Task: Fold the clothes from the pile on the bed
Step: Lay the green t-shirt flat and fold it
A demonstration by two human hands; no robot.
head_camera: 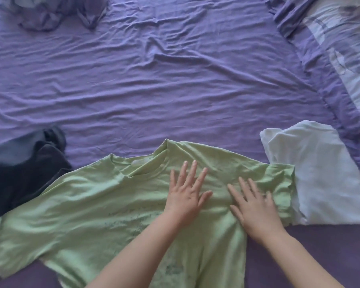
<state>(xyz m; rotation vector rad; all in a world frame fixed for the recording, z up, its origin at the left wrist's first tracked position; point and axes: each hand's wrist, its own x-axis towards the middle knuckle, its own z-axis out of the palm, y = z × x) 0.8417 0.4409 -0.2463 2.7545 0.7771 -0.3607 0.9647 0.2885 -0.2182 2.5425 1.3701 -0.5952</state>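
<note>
**Green T-shirt spread crosswise under both flat hands**

The green T-shirt [87, 196] lies on the bed [175, 90] with collar towards 10 o'clock, its long axis running from 10 to 5 o'clock; left hand [185, 192] and right hand [253, 206] press on it side by side, fingers straight, gripping nothing; the right hand is nearer the sleeve at 3 o'clock, likely the first fold

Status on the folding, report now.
Both hands flat, left hand, right hand, on green shirt. Shirt spread, unfolded. White garment under its sleeve.
</note>
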